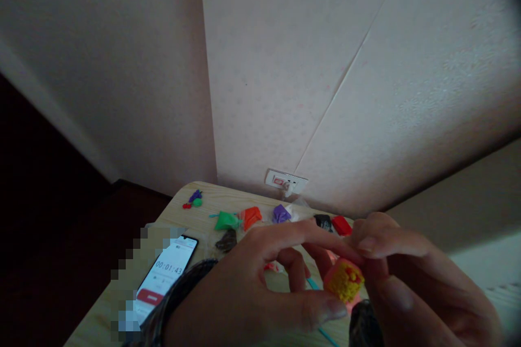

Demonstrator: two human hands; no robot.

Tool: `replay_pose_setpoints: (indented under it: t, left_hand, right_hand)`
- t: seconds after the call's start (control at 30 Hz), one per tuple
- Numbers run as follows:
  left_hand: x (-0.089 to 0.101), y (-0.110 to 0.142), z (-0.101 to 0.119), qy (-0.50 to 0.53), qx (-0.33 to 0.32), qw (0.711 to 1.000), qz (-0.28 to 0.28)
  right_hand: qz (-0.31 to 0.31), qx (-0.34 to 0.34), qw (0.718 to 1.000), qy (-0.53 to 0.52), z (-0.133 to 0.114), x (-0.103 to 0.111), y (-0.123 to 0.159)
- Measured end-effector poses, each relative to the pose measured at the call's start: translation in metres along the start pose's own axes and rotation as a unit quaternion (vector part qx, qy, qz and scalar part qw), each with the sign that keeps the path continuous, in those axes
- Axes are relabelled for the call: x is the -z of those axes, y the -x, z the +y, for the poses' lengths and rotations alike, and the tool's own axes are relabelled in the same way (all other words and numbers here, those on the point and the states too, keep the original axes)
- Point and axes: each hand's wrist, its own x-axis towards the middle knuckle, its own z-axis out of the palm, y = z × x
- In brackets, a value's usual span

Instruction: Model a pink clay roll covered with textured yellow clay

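Note:
Both my hands meet low in the head view over a light wooden table (191,214). My left hand (252,287), with dark bands on its wrist, pinches a small pink and yellow clay lump (344,280) between thumb and fingers. My right hand (411,276) closes on the same lump from the right, fingertips pressed on its top. The lump has a bumpy yellow face with red specks.
Small bags of clay lie along the table's far edge: green (226,220), orange (251,217), purple (281,213), black (324,222), red (341,225). A tiny clay figure (194,199) sits at the far corner. A phone (166,275) shows a running timer. A wall socket (285,180) is behind.

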Motion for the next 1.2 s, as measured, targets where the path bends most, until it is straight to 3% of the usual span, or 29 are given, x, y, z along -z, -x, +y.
replay_pose_setpoints:
  t: [0.27,0.57,1.2]
  left_hand:
    - [-0.0017,-0.0024,0.0,0.001,-0.018,1.0,-0.007]
    - [-0.0013,-0.0006,-0.0037,-0.001,-0.02,1.0,-0.008]
    - [-0.0018,-0.0009,-0.0095,-0.028,-0.052,0.998,0.005]
  right_hand:
    - [0.025,-0.008,1.0,0.017,-0.0014,-0.0018,0.0003]
    - [-0.001,-0.023,1.0,0.02,-0.0031,0.0029,0.0028]
    - [0.024,-0.037,0.999,0.004,-0.0015,-0.0018,0.0017]
